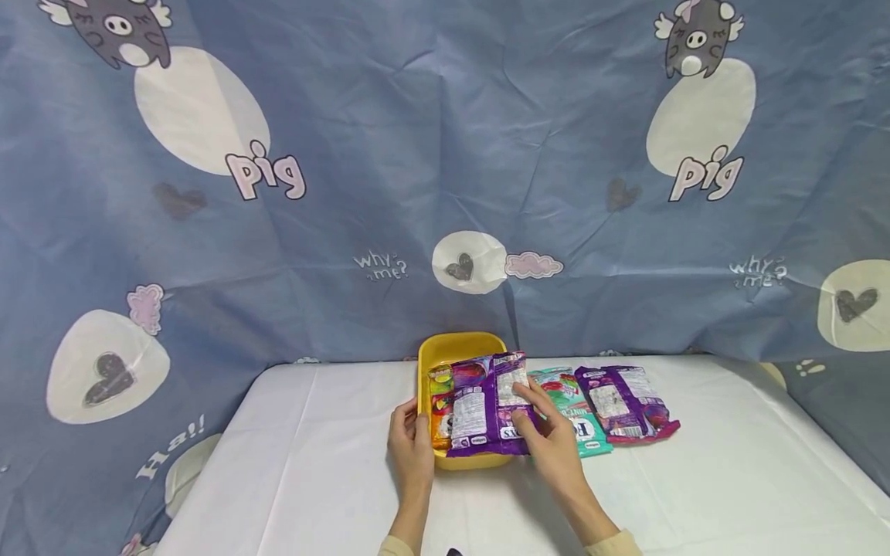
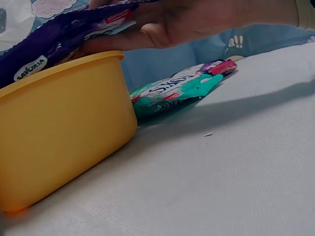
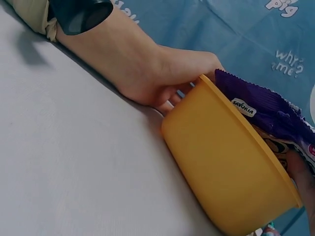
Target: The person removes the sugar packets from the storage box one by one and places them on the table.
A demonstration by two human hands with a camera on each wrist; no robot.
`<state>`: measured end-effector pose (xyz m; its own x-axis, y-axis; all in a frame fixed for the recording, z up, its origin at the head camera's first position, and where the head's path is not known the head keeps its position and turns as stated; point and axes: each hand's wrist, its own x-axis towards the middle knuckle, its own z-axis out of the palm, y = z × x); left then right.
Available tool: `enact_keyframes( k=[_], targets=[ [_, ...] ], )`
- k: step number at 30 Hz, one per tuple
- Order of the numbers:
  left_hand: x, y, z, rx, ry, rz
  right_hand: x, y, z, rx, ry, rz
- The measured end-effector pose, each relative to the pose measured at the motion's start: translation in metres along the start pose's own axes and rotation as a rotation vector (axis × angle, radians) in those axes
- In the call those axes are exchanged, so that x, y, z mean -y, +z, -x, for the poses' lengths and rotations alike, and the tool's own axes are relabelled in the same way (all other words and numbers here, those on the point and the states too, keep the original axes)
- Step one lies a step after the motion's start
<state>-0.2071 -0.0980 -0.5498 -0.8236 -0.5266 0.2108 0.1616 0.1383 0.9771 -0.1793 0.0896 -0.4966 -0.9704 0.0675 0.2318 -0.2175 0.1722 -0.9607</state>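
My left hand (image 1: 411, 448) grips the left side of a yellow plastic bin (image 1: 460, 340), with the thumb near the rim and the fingers along the outer wall. A purple candy bag (image 1: 469, 417) lies over the bin's opening, above its right rim. The right hand (image 1: 554, 448) pinches that bag at its right side; in the left wrist view its thumb is under the bag, just above the rim. Inside the bin, an orange candy packet (image 1: 441, 428) shows beside the purple bag, which hides the rest of the contents.
Right of the bin, a teal candy bag (image 1: 589, 434) lies on the white-covered table (image 1: 334, 463). Beside it is another purple candy bag (image 1: 629, 405) with a red end. A blue printed cloth (image 1: 389, 154) hangs behind the table.
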Motion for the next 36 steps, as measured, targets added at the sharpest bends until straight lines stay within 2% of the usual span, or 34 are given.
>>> enact_keyframes(
  k=[15,27,36],
  targets=[
    [-0.003,-0.002,-0.001,0.001,-0.012,-0.018,-0.006,-0.014,0.005,-0.006,0.023,-0.034],
    [-0.002,-0.004,0.0,0.0,-0.031,-0.027,-0.006,-0.021,0.007,0.002,0.093,-0.058],
    [-0.003,-0.001,0.001,0.018,-0.034,0.002,-0.01,-0.031,0.011,-0.005,0.146,-0.041]
  ],
)
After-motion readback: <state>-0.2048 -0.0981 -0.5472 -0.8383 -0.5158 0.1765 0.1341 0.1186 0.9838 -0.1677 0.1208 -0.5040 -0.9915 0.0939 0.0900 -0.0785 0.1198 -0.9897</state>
